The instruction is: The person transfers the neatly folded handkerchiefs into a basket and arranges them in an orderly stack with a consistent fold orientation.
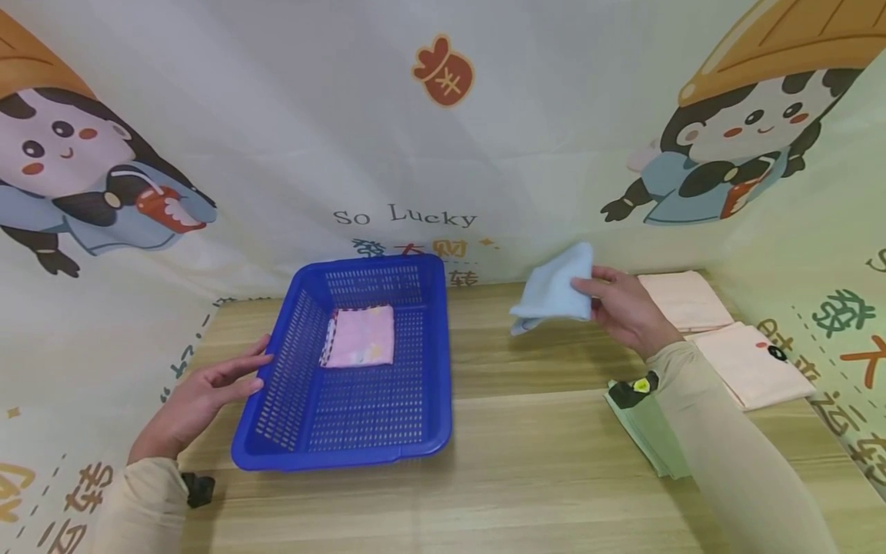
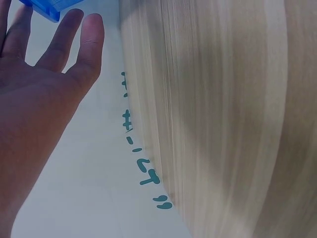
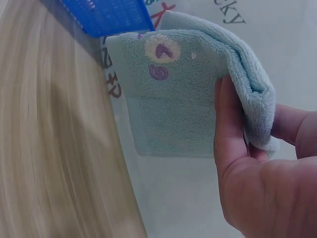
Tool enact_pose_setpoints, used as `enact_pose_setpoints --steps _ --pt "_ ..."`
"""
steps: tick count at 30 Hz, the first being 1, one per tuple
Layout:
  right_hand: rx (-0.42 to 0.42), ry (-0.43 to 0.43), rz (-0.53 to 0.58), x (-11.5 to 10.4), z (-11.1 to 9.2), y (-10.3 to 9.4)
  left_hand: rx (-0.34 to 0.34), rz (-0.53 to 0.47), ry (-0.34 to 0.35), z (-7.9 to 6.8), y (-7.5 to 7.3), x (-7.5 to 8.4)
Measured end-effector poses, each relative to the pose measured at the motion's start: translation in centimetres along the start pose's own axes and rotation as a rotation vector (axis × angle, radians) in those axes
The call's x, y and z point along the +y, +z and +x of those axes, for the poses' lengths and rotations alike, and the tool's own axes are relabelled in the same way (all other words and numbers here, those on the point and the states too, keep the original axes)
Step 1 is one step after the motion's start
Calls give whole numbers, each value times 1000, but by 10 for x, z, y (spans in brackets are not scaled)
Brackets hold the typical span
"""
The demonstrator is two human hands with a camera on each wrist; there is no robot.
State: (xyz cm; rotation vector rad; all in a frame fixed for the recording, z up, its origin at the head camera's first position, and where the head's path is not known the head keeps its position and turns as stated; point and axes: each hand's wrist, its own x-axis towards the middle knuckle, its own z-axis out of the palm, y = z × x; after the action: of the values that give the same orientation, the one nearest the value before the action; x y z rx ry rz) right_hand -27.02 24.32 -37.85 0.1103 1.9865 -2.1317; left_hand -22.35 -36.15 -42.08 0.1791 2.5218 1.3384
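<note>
In the head view my right hand [image 1: 626,308] pinches a folded light blue towel [image 1: 557,285] by its right edge, held up over the table to the right of the basket. The right wrist view shows this towel [image 3: 173,94] with a purple design, its folded edge between thumb and fingers. My left hand [image 1: 208,392] is at the left rim of a blue plastic basket [image 1: 446,369], fingers extended. A folded pink towel [image 1: 360,336] lies inside the basket, toward its back. In the left wrist view the left hand [image 2: 49,69] has its fingers spread beside the basket's corner [image 2: 47,7].
Two folded pale pink towels [image 1: 685,300] lie at the right of the wooden table [image 1: 512,477], the nearer one with a dark design. A folded green towel [image 1: 651,431] is partly under the right forearm. A printed cloth wall [image 1: 526,154] stands behind the table.
</note>
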Motion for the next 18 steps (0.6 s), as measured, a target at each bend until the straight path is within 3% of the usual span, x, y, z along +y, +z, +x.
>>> enact_pose_setpoints --steps 18 --pt "-48 -1 48 -6 -5 19 -7 -7 10 0 0 0"
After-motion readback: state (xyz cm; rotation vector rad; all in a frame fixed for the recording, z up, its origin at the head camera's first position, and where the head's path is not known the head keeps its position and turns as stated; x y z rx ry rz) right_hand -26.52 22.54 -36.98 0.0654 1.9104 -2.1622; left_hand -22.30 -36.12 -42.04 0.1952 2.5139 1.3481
